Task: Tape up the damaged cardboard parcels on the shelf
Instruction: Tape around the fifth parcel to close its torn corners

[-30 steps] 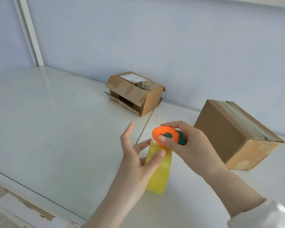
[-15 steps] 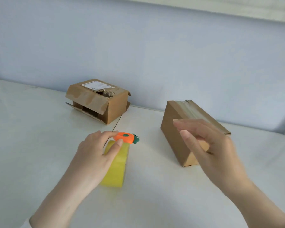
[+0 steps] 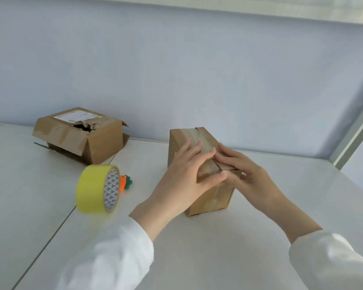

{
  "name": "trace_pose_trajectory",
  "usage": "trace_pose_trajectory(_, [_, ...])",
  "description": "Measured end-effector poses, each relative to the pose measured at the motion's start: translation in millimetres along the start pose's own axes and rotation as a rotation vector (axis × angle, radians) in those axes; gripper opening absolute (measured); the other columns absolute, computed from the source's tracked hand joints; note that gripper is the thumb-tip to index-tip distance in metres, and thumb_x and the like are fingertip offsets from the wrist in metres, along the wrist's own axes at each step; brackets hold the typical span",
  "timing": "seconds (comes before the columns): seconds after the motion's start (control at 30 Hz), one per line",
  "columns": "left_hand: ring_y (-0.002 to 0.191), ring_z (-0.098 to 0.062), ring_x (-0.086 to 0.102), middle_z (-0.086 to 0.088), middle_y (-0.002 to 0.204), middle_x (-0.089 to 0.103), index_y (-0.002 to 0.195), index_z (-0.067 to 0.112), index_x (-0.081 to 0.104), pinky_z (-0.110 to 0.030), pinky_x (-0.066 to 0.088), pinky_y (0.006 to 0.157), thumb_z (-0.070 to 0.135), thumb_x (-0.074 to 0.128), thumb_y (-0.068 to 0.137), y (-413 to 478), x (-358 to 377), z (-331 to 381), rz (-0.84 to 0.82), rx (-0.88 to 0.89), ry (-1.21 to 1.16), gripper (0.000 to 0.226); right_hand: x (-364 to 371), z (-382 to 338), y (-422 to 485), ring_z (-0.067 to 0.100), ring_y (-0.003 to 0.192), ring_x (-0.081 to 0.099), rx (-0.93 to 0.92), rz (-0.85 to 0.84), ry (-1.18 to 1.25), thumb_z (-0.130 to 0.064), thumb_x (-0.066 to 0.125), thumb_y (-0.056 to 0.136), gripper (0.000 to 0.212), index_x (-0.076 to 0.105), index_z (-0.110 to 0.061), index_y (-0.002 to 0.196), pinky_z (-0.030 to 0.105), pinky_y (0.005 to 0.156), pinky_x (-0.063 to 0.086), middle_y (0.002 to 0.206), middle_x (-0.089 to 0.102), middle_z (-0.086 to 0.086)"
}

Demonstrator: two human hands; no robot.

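Parcel point(image 3: 213, 198) nearest the person stands mid-shelf point(image 3: 218, 237), its top flap lifting at the front corner. Each grip lies flat on that top: left hand point(image 3: 182, 178) and right hand point(image 3: 247, 176), fingers straight, clasping nothing. Best to press the flaps flush, then hold one hand down while fetching the yellow tape roll point(image 3: 96, 189) near its left, beside the carrot-shaped cutter point(image 3: 125, 183).

You won't find anything legible here. The white label point(image 3: 78, 116) on top of the torn box point(image 3: 102, 147), left of centre in the frame, carries print too small to read. The inner core point(image 3: 111, 190) of the yellow tape roll point(image 3: 91, 188) shows only a repeated small mark, too blurred to read.
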State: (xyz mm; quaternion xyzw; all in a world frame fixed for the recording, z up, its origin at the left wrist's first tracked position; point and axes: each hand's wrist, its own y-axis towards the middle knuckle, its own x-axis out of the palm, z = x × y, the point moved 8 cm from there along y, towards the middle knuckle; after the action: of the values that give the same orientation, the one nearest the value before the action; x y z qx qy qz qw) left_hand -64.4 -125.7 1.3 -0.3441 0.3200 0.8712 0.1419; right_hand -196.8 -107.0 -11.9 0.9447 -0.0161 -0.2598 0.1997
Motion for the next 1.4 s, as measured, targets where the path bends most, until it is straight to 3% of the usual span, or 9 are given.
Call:
trace_pose_trajectory(0.13, [0.132,0.005,0.014,0.003,0.144,0.037,0.137,0.011,0.048,0.003,0.003,0.103,0.060,0.054,0.075,-1.3,4.2,-1.5,0.074,0.135,-0.001,0.078,0.0,4.9,1.2,-0.006,0.119,0.048,-0.092,0.048,-0.018,-0.044,0.060,0.079,0.039,0.061,-0.039,0.118,0.042,0.084,0.053,0.135,0.048,-0.020])
trace_pose_trajectory(0.33, [0.133,-0.003,0.029,0.009,0.133,0.042,0.132,0.006,0.052,0.004,0.010,0.102,0.055,0.054,0.080,-9.4,-3.9,8.7,0.084,0.135,-0.010,0.071,-2.7,-13.8,-12.8,-0.004,0.098,0.058,-0.114,0.119,-0.030,-0.039,0.065,0.078,0.033,0.063,-0.035,0.111,0.017,0.076,0.049,0.127,0.052,-0.018])
trace_pose_trajectory(0.43, [0.133,0.015,0.018,0.015,0.138,0.036,0.137,0.014,0.048,0.002,0.010,0.104,0.055,0.045,0.084,-34.6,-11.0,26.6,0.057,0.205,-0.010,0.067,-7.7,-35.3,-46.3,-0.005,0.105,0.056,-0.168,0.172,-0.138,-0.050,0.060,0.082,0.036,0.063,-0.036,0.116,0.006,0.080,0.042,0.126,0.053,-0.017])
trace_pose_trajectory(0.6, [0.142,0.006,0.007,0.016,0.152,0.024,0.142,0.026,0.031,-0.015,0.001,0.115,0.071,0.026,0.088,-64.5,-6.8,39.9,-0.039,0.222,0.075,0.070,1.4,-47.5,-82.1,-0.003,0.126,0.043,-0.213,0.153,-0.290,-0.064,0.043,0.087,0.047,0.060,-0.037,0.122,0.011,0.094,0.040,0.134,0.047,-0.017])
trace_pose_trajectory(0.87, [0.125,-0.009,0.042,-0.005,0.131,0.059,0.125,0.005,0.059,-0.024,0.020,0.113,0.050,0.027,0.099,-62.3,0.9,45.6,0.027,0.289,0.224,0.061,9.8,-52.4,-78.5,0.005,0.134,0.037,-0.261,0.245,-0.342,-0.054,0.039,0.093,0.050,0.065,-0.019,0.118,0.012,0.103,0.035,0.130,0.058,-0.011])
trace_pose_trajectory(0.97, [0.120,0.009,0.041,0.013,0.126,0.058,0.122,0.024,0.061,-0.008,0.022,0.105,0.065,0.030,0.091,-55.7,-14.0,41.0,-0.045,0.214,0.052,0.060,3.9,-59.6,-73.4,-0.009,0.131,0.035,-0.137,0.144,-0.372,-0.063,0.033,0.089,0.050,0.065,-0.034,0.115,0.010,0.100,0.036,0.125,0.056,-0.029])
trace_pose_trajectory(1.03, [0.103,0.007,0.047,0.014,0.109,0.056,0.108,0.034,0.058,-0.015,0.032,0.098,0.074,0.030,0.084,-41.4,-19.0,28.0,-0.172,0.004,-0.210,0.054,-3.1,-62.3,-60.7,-0.021,0.123,0.031,0.000,0.037,-0.350,-0.061,0.025,0.091,0.047,0.061,-0.041,0.114,0.004,0.096,0.030,0.119,0.056,-0.033])
trace_pose_trajectory(1.17, [0.143,-0.001,0.010,0.009,0.157,0.020,0.146,0.024,0.032,-0.019,0.011,0.111,0.036,0.031,0.102,3.1,-16.1,13.6,-0.217,-0.088,0.050,0.046,4.3,-59.1,-19.4,-0.007,0.140,-0.005,0.130,-0.192,-0.611,-0.034,0.019,0.102,0.048,0.020,-0.025,0.149,0.008,0.104,0.002,0.154,0.012,-0.021])
trace_pose_trajectory(1.4, [0.146,-0.011,-0.006,0.000,0.160,-0.001,0.151,0.012,0.012,-0.021,-0.004,0.113,0.028,0.021,0.104,21.4,17.8,-8.7,-0.398,-0.082,0.289,0.050,32.2,-34.7,-4.9,-0.006,0.129,-0.026,0.140,-0.351,-0.745,-0.030,0.014,0.103,0.053,-0.007,-0.013,0.149,0.012,0.104,-0.014,0.156,-0.017,-0.006])
